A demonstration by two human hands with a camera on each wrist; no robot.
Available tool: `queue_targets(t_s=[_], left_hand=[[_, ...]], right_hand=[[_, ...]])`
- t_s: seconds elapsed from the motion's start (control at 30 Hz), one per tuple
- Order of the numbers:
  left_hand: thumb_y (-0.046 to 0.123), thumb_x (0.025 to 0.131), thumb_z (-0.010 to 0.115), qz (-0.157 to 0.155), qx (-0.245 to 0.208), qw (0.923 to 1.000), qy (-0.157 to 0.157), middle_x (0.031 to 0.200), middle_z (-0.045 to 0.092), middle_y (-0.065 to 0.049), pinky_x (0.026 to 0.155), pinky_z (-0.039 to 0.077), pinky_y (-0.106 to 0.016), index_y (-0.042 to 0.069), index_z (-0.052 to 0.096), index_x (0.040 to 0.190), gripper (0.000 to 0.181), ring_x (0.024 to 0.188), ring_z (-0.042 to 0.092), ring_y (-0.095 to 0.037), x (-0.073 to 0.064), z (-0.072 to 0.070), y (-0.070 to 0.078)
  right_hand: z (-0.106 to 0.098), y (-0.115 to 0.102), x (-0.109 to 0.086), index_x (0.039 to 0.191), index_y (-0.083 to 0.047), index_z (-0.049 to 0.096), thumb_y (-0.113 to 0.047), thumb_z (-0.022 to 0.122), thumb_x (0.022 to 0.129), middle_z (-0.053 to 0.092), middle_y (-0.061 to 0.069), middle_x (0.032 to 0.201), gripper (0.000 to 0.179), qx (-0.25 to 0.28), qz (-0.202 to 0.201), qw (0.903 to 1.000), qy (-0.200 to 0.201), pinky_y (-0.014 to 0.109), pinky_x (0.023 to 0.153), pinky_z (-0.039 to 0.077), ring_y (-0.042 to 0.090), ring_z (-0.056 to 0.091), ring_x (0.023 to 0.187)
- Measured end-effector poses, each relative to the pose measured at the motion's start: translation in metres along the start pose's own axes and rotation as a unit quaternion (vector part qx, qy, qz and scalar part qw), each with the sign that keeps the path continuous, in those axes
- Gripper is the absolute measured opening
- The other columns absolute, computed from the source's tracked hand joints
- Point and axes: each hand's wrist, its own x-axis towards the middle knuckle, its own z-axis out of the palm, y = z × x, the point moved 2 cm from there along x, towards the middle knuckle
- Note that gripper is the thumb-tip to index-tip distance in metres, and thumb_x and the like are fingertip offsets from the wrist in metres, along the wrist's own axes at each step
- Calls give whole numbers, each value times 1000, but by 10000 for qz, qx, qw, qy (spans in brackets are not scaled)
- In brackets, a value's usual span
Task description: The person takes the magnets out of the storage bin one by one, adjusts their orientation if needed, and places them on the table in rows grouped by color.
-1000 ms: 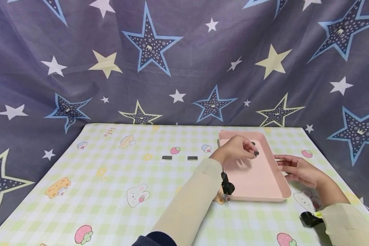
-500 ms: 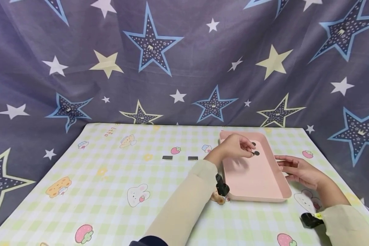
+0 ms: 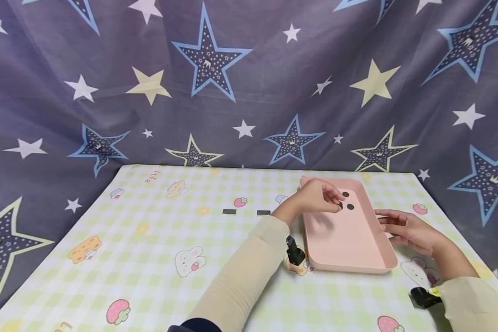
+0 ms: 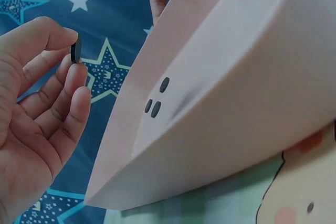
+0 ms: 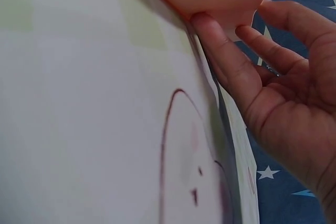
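Note:
My left hand (image 3: 321, 197) is over the pink tray (image 3: 348, 244), pinching a small black disc (image 4: 76, 49) on edge between thumb and index finger; its other fingers are loosely bent. Within the tray lie black discs (image 3: 350, 207), three of them showing in the left wrist view, toward the far end. At the tray's right side is my right hand (image 3: 412, 231), its fingers stretched out and the fingertips against the outer wall. The right wrist view shows the right fingers (image 5: 231, 56) at the tray's wall and lower edge.
Two small dark rectangular pieces with light edges, a left one (image 3: 229, 212) and a right one (image 3: 263, 213), lie left of the tray. A checked cloth with cartoon prints (image 3: 149, 267) covers the table. Behind it hangs a star-patterned curtain (image 3: 265, 83).
The left hand has drawn slightly left from a disc its fingertips overlapped, so that disc now shows lying in the tray. The right hand stays at the wall. The head view has shifted slightly.

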Motion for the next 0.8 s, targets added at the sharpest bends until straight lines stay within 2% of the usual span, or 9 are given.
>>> queue_targets(t_s=[0.43,0.8], left_hand=[[-1,78,74,78,305,9995,36,79,70,-1,72,53,-18,-1,74,97,19,71,64,-7,-12,-16,7],[-2,78,73,32,192,9997,137,81,70,-1,72,54,-20,0,74,94,16,73,64,-10,-23,-24,11]], right_hand=[[0,-4,-1,129,-35,57,2,50,100,63,-2,117,48,-185,-122,9997,-66,36,80,57,13,64,102],[0,-4,0,127,-37,57,3,50,99,64,-4,116,49,-234,-126,9996,-54,36,79,58,13,64,101]])
